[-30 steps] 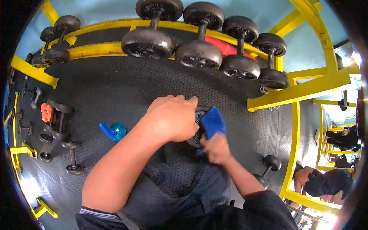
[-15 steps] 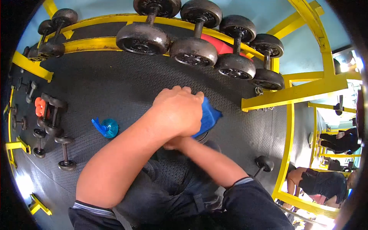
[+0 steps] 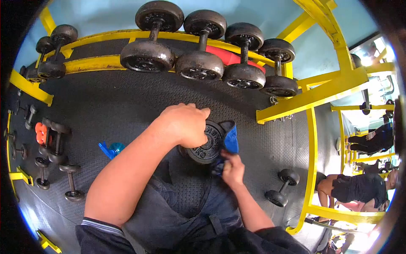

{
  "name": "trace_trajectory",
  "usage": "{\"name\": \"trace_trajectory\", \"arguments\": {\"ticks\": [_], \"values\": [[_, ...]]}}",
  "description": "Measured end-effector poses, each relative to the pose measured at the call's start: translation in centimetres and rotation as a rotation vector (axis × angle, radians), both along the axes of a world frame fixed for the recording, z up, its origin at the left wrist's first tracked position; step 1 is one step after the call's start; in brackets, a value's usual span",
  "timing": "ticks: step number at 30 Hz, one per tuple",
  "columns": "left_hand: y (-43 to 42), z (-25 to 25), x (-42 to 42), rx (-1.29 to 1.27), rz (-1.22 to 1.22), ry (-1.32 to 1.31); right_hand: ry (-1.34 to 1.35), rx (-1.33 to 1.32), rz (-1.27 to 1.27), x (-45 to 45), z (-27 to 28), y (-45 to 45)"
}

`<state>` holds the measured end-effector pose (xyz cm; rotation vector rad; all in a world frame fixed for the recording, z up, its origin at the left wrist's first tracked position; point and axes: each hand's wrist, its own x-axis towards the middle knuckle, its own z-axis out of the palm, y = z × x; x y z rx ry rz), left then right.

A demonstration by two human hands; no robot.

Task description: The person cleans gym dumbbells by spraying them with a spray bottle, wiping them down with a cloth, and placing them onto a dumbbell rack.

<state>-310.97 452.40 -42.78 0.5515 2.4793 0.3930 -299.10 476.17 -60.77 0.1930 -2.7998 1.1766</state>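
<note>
A round black weight plate (image 3: 210, 151) with raised letters and "KG" faces up at me between my knees. Whether a dumbbell handle sits beneath it is hidden. My left hand (image 3: 186, 123) lies over the plate's upper left side with its fingers curled round the edge; some fingertips are out of sight. A blue cloth (image 3: 231, 139) drapes along the right edge of the plate. Closed on the cloth's lower part is my right hand (image 3: 232, 170), beside the plate's lower right rim.
A blue spray bottle (image 3: 112, 149) lies partly behind my left forearm. Large dumbbells (image 3: 199, 65) rest on a yellow rack (image 3: 97, 63) ahead. More dumbbells (image 3: 71, 182) stand at left, and one dumbbell (image 3: 282, 187) lies at right. Another person (image 3: 355, 189) bends beyond the yellow frame.
My right hand has come out from under my left forearm and moved right with the cloth, uncovering the plate's lettered face. My left hand stays near the plate while the view shifts slightly.
</note>
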Motion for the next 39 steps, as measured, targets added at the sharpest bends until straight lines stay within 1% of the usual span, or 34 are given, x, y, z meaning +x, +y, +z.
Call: {"name": "trace_trajectory", "arguments": {"ticks": [1, 2, 3, 5, 7, 8, 9, 10, 11, 12, 13, 14, 15, 16, 17, 18, 19, 21, 22, 23, 25, 26, 27, 28, 29, 30, 31, 32, 33, 35, 36, 37, 38, 39], "values": [[0.0, 0.0, 0.0, 0.000, -0.004, 0.012, -0.101, -0.215, -0.253, -0.1, 0.5, 0.2], [0.1, -0.1, 0.1, 0.031, -0.022, -0.020, -0.194, -0.393, -0.414, -0.8, 1.2, 0.8], [0.4, -0.3, 0.3, 0.064, -0.045, -0.052, -0.176, -0.517, -0.420, -1.8, 2.5, 0.9], [0.9, -0.4, 0.7, 0.112, -0.087, -0.050, -0.183, -0.625, -0.361, -3.8, 6.1, 0.2], [1.6, 0.4, 1.6, 0.325, -0.063, -0.070, -0.216, -0.849, -0.247, -5.0, 9.3, -1.6], [2.1, -0.8, 2.0, 0.443, -0.035, 0.012, -0.300, -1.012, -0.142, -5.1, 11.0, -2.0], [2.1, -0.8, 1.7, 0.451, -0.067, 0.015, -0.381, -1.171, -0.034, -5.2, 12.5, -2.2], [2.1, -0.8, 1.3, 0.566, -0.038, -0.048, -0.343, -1.313, 0.167, -5.7, 13.3, -2.7], [2.2, -0.4, 1.1, 0.676, -0.003, -0.118, -0.385, -1.272, 0.197, -5.7, 15.1, -2.3], [2.2, 0.1, 1.1, 0.666, 0.064, -0.057, -0.380, -1.098, 0.087, -6.1, 15.3, -1.3], [1.7, 0.8, 1.2, 0.577, 0.101, -0.020, -0.380, -0.927, -0.010, -6.6, 15.0, -0.9], [1.2, 1.5, 1.2, 0.519, 0.132, 0.013, -0.194, -0.714, -0.238, -7.3, 12.9, -1.3], [0.6, 1.8, 1.2, 0.459, 0.171, 0.043, -0.145, -0.423, -0.334, -8.3, 10.0, -0.5], [-0.1, 1.8, 1.2, 0.448, 0.190, 0.044, -0.214, -0.274, -0.306, -8.8, 7.6, -0.6], [-0.8, 1.6, 1.3, 0.318, 0.175, 0.084, -0.279, -0.120, -0.273, -9.2, 5.5, -0.9], [-1.4, 1.4, 1.1, 0.188, 0.159, 0.115, -0.223, -0.027, -0.216, -9.7, 4.4, -2.2], [-1.6, 1.2, 0.7, 0.180, 0.182, 0.095, -0.206, 0.093, -0.122, -10.3, 3.3, -3.0], [-1.7, 0.5, -0.1, -0.040, 0.201, 0.007, -0.471, 0.264, 0.054, -13.2, 1.7, -5.1], [-2.1, -0.7, -0.4, -0.013, 0.211, 0.026, -0.592, 0.279, 0.140, -15.3, 1.2, -5.2], [-2.1, -1.5, -0.5, -0.041, 0.232, -0.047, -0.724, 0.287, 0.229, -17.1, 0.8, -4.9], [-1.6, -2.6, -0.4, -0.139, 0.272, -0.210, -0.947, 0.170, 0.307, -18.7, -0.1, -4.7], [-1.7, -3.8, 0.3, -0.160, 0.268, -0.271, -1.009, 0.155, 0.301, -18.2, 0.1, -4.9], [-1.7, -4.4, 1.1, -0.161, 0.254, -0.320, -1.005, 0.147, 0.244, -17.7, 0.7, -4.8], [-1.7, -4.7, 2.0, -0.165, 0.305, -0.394, -0.993, 0.147, 0.195, -17.1, 1.2, -4.8], [-1.7, -4.8, 3.0, -0.173, 0.358, -0.461, -1.028, 0.150, 0.198, -15.8, 1.4, -4.6], [-1.4, -4.8, 4.5, -0.172, 0.359, -0.484, -0.969, 0.172, 0.193, -13.9, 1.8, -4.3], [-1.0, -4.8, 6.1, -0.108, 0.469, -0.467, -0.912, 0.194, 0.195, -12.3, 2.4, -4.3], [-0.7, -4.6, 7.7, -0.046, 0.578, -0.449, -0.909, 0.174, 0.170, -10.5, 3.6, -4.3], [-0.2, -4.2, 9.1, -0.045, 0.579, -0.472, -0.930, 0.180, 0.171, -8.8, 4.3, -4.1], [0.6, -3.3, 11.5, 0.023, 0.693, -0.605, -1.031, 0.147, 0.175, -5.7, 4.9, -3.9], [1.2, -3.0, 12.7, 0.015, 0.690, -0.658, -1.040, 0.149, 0.172, -4.0, 5.0, -3.8], [1.6, -2.7, 14.0, 0.005, 0.689, -0.711, -0.974, 0.201, 0.212, -2.1, 4.8, -3.8], [1.8, -2.9, 15.6, 0.055, 0.680, -0.716, -0.904, 0.253, 0.252, -0.1, 4.4, -3.9], [2.1, -2.3, 16.2, 0.045, 0.683, -0.774, -0.899, 0.306, 0.310, 2.2, 3.6, -4.0]]}}
